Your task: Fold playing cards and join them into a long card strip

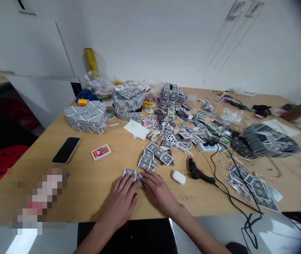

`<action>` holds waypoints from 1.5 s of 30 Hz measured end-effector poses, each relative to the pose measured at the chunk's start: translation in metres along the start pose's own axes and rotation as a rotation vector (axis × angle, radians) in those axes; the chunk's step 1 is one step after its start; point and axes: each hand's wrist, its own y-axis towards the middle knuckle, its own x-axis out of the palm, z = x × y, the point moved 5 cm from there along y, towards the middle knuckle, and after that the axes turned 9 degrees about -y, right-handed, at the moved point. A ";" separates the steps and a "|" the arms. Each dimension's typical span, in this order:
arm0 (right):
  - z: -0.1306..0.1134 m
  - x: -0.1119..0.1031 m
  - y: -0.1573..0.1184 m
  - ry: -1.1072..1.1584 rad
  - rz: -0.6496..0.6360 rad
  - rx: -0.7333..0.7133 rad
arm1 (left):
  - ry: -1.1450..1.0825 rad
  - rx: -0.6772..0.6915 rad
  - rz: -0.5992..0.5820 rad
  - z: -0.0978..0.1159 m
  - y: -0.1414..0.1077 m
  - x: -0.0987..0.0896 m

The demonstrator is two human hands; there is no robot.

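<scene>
My left hand [121, 203], a ring on one finger, lies with its fingers stretched out over a grey-patterned playing card [129, 172] near the table's front edge. Beside it, my right hand [162, 193] rests its extended fingers on the right part of a second playing card [139, 180]. The two cards lie face down, side by side; fingers cover parts of both. Just beyond them are a small group of face-down cards [145, 161] and a row of overlapping cards [161, 153]. A white earbud case [179, 177] sits right of my right hand.
A black glue gun [199, 173] with trailing cable lies to the right, near a power strip [208, 146]. Leftward are a phone [66, 150] and a red card box [101, 152]. Card-covered boxes [88, 118] and many scattered cards [187, 130] stretch behind. Pixelation hides something at left.
</scene>
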 end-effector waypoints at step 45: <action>-0.025 0.013 -0.001 0.180 0.184 0.231 | -0.055 -0.006 0.162 -0.016 -0.001 0.004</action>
